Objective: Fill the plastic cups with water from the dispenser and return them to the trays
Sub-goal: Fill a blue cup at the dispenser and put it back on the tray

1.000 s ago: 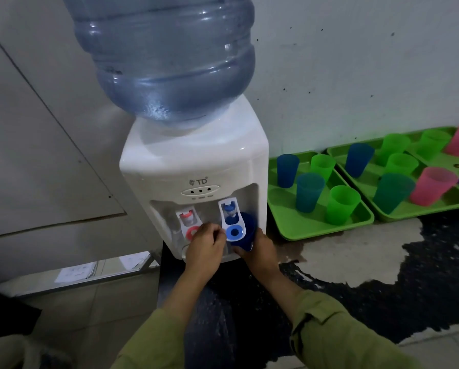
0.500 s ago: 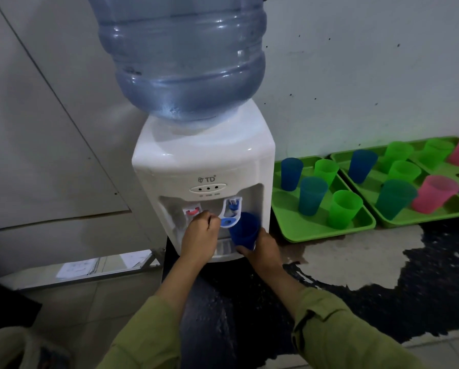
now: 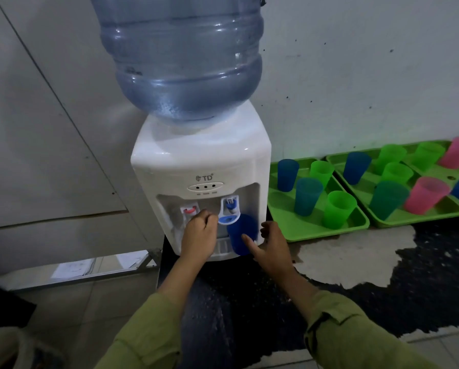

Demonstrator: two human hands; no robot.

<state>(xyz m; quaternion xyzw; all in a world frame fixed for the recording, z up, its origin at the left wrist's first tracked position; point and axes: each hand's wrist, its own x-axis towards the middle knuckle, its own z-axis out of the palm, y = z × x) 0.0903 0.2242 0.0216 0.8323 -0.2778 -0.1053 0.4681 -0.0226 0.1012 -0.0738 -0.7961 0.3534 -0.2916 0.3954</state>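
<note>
A white water dispenser (image 3: 201,161) carries a big blue bottle (image 3: 180,62). A dark blue cup (image 3: 240,235) stands upright under the blue tap lever (image 3: 229,219), just above the drip grate. My left hand (image 3: 199,233) has its fingers curled against the left edge of that lever. My right hand (image 3: 272,246) loosely cradles the cup, thumb laid on its front, fingers curled at its right side. Water in the cup cannot be made out.
A red tap (image 3: 188,210) sits left of the blue one. Two green trays (image 3: 297,233) (image 3: 409,221) lie to the right against the wall, holding several blue, green, teal and pink cups. The dark counter has a worn pale patch (image 3: 350,259).
The blue cup has come down lower under the tap. My right hand has slid back and loosened around it. My left hand stays at the blue lever.
</note>
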